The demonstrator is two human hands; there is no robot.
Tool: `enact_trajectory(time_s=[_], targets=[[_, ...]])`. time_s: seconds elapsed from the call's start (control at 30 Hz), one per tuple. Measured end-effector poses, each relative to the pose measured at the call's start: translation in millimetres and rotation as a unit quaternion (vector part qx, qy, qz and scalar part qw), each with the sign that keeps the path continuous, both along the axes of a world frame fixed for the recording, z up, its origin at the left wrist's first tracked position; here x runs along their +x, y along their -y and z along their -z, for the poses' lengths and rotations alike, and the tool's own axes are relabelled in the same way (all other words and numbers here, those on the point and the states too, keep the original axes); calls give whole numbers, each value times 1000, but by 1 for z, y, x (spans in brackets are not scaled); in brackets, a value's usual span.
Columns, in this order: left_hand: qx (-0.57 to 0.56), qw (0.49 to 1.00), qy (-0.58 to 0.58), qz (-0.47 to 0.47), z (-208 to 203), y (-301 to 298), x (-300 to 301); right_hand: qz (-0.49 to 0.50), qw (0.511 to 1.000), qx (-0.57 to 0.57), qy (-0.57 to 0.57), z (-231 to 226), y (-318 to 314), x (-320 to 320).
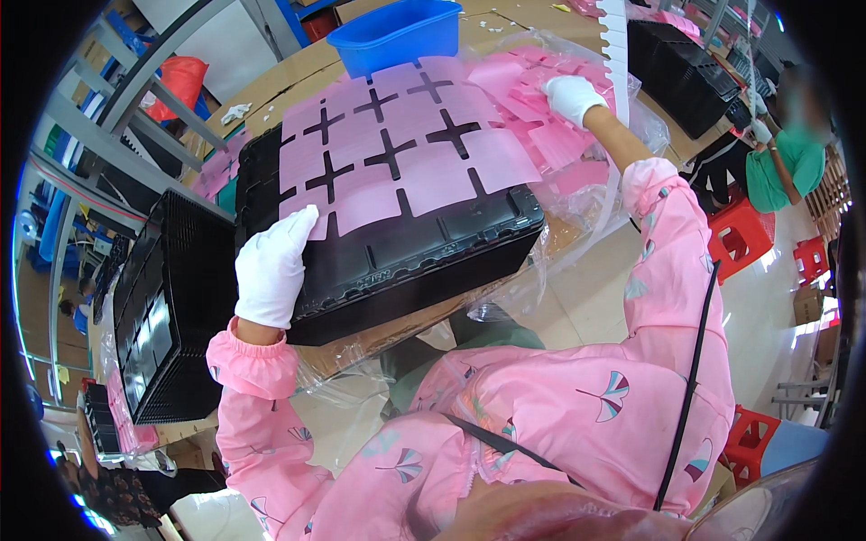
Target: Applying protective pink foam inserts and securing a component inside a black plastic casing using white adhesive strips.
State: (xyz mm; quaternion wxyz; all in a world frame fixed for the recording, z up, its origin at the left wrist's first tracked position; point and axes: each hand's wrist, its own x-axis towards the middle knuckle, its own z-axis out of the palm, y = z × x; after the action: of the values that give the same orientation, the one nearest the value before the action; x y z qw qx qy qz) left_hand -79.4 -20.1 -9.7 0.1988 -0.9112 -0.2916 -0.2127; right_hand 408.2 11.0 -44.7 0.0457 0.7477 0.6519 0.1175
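A thin pink sheet [361, 185] with cross-shaped cutouts lies over a stack of black plastic trays [424, 270]. Black shows through its openings, and its near right edge curls up a little. My left hand [271, 270], in a white glove, is at the sheet's near left corner with its fingertips closed on it. Farther off to the right, my white-gloved right hand [575, 99] rests on a loose heap of pink pieces [564, 149] on clear plastic film. Its fingers are curled together, and whatever is under them is hidden.
A blue plastic basin [397, 41] stands behind the sheet. More black trays [158, 307] are stacked at left, others [681, 77] at far right. Metal frame bars [135, 81] rise at left. A person in green [789, 162] is near a red stool [741, 236].
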Motion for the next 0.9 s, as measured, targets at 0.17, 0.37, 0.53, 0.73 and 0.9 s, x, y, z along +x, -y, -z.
enact_trajectory(time_s=[0.17, 0.37, 0.53, 0.73, 0.9], targets=[[7, 1000, 1, 14, -3, 2, 2, 20, 990, -117, -74, 9, -18, 22], [26, 1000, 0, 14, -6, 7, -6, -83, 964, 15, -253, -41, -3, 8], [35, 999, -16, 8, -6, 7, -8, -23, 988, 32, -149, -62, 15, -7], [50, 998, -22, -3, -6, 16, -13, -281, 922, 196, -179, -58, 83, -94], [54, 998, -23, -15, -11, 23, -16, -373, 906, 128, -155, -51, 117, -133]])
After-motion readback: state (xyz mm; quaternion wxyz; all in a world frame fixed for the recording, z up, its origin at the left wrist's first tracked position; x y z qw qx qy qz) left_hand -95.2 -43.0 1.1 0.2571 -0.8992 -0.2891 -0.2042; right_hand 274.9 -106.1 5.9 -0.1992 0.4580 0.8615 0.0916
